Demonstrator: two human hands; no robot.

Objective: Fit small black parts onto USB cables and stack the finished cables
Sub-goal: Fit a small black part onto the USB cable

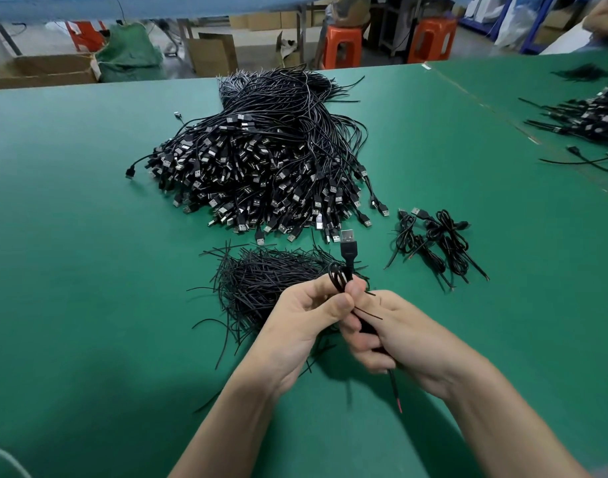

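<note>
- Holding one coiled USB cable [348, 246] above the near part of the counter [88, 236], the left hand [306, 315] pinches the loops, and the right hand [399, 336] has its fingers [368, 360] curled round the lower bundle.
- Both sets of fingers are clamped on that cable. Its plug stands up above them, and its bare red-tipped end [397, 401] hangs below the right hand.
- A thin black strip [368, 313] sticks out between the hands. It looks like the small part being fitted, and I judge it is not yet fastened.
- Just behind the hands lies the heap of loose black strips [261, 281], and there are plenty left.
- To the right of that heap, a small stack of finished coiled cables [437, 243] holds only a few.
- Further back, the big pile of unworked cables [268, 167] dwarfs the stack, so the job looks barely begun.
- Green counter lies bare on the left and in front of the finished stack, so there is room to set this cable down.
- A seam crosses the counter on the right. Beyond it lie another worker's cables [585, 119], which are best kept apart.
- The far edge drops to the floor, where orange stools [342, 43] and cardboard boxes [212, 53] stand.
</note>
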